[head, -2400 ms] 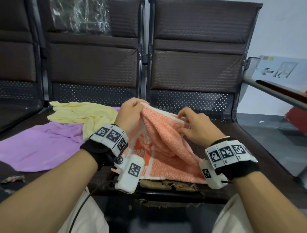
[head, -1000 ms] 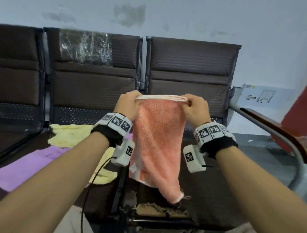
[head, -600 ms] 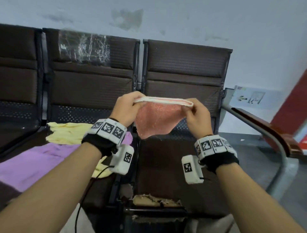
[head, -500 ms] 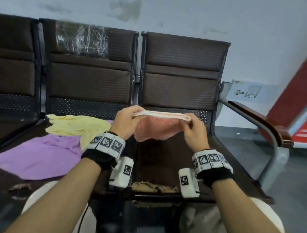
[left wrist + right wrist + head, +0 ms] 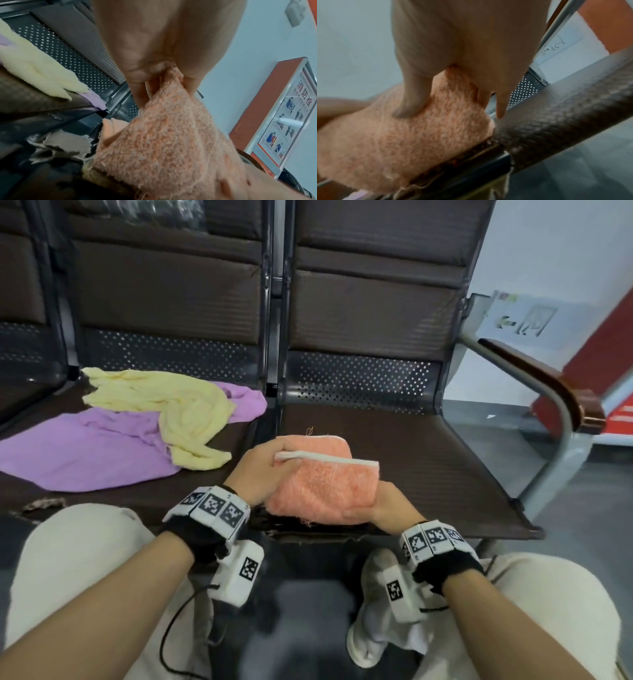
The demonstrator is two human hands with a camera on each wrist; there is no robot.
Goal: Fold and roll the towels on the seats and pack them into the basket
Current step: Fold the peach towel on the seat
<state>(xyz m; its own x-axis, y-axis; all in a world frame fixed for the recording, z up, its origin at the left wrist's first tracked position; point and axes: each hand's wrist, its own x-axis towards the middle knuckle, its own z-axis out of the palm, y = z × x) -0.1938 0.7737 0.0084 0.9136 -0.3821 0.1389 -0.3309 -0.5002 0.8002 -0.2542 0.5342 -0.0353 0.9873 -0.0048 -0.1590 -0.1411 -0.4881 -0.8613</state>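
The folded orange towel (image 5: 325, 487) lies on the seat (image 5: 428, 460) between both hands; left hand (image 5: 260, 470) pinches its white hem, right hand (image 5: 387, 505) grasps the near corner; releasing early would likely let the fold spring open; yellow towel (image 5: 171, 409) lies beyond the left hand.

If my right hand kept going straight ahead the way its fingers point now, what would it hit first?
Your right hand grips the near right corner of the orange towel, fingers aimed forward over the seat. Past the towel the cushion looks bare, so probably the perforated seat back, though depth is uncertain.
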